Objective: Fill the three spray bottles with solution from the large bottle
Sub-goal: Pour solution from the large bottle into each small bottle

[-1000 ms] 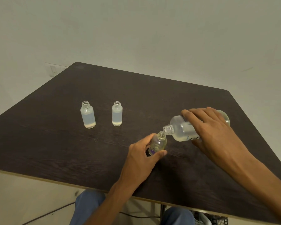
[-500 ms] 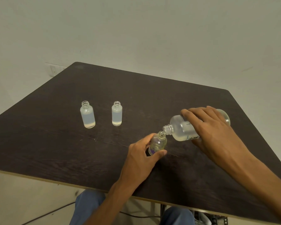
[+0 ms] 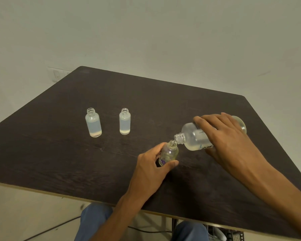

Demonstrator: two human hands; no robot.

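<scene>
My right hand point(image 3: 222, 136) grips the large clear bottle point(image 3: 192, 137), tipped almost on its side with its open neck just over the mouth of a small clear bottle point(image 3: 169, 153). My left hand point(image 3: 149, 168) holds that small bottle on the dark table point(image 3: 59, 153), thumb and fingers round its body. Pale liquid lies along the large bottle's lower side. Two more small bottles stand uncapped to the left, one point(image 3: 93, 125) and the other point(image 3: 124, 124), both holding whitish liquid.
The table's near edge point(image 3: 42, 190) runs across the lower left, with my knees in blue trousers point(image 3: 94, 221) below it. A wall switch plate point(image 3: 56, 74) sits behind the table's far left corner. A cable point(image 3: 47, 229) lies on the floor.
The large bottle's neck stays over the small bottle's mouth; both hands hold nearly the same pose, with only a slight shift of the large bottle.
</scene>
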